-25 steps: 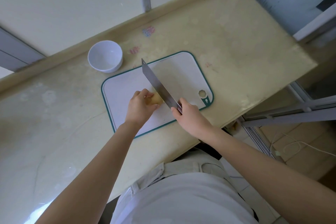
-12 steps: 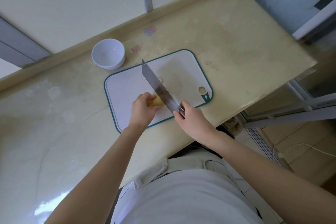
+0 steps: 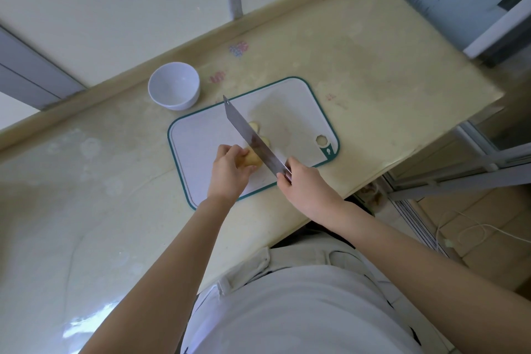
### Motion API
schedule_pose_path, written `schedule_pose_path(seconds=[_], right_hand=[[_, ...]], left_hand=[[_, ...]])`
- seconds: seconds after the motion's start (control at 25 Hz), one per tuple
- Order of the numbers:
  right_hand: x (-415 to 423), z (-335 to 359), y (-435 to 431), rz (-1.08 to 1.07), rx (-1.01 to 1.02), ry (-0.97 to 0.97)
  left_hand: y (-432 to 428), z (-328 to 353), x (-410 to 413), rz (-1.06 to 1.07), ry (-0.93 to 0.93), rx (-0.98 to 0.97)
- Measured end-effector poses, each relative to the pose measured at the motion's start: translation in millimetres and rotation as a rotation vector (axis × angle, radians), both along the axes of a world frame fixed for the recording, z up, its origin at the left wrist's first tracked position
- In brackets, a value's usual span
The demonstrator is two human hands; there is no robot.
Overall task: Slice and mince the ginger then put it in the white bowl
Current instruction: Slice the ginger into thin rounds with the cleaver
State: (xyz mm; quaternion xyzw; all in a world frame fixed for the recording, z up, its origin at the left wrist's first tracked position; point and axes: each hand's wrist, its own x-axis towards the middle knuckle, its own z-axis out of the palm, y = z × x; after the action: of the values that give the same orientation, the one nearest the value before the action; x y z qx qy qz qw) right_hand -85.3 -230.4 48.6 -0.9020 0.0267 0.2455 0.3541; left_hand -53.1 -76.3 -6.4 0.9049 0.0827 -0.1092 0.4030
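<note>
Ginger (image 3: pixel 250 158) sits pinned on the cutting board (image 3: pixel 201 146) under the left hand (image 3: pixel 230 172), its fingers curled round it, the right hand (image 3: pixel 304 184) grips the cleaver (image 3: pixel 253 138), and a fresh slice (image 3: pixel 265 141) now lies beyond the blade, so slicing's under way, white bowl (image 3: pixel 173 86) still empty.

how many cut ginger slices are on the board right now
2. The far slice lies on the cutting board just right of the knife; the near slice sits beside the blade, closer to the person. The blade may hide more.
</note>
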Motion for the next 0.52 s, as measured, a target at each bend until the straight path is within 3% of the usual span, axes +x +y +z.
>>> schedule_pose_path(seconds=[0.52], right_hand=[[29, 4, 13, 0.067, -0.048, 0.08]], left_hand=[[2, -3, -1, -0.058, -0.061, 0.055]])
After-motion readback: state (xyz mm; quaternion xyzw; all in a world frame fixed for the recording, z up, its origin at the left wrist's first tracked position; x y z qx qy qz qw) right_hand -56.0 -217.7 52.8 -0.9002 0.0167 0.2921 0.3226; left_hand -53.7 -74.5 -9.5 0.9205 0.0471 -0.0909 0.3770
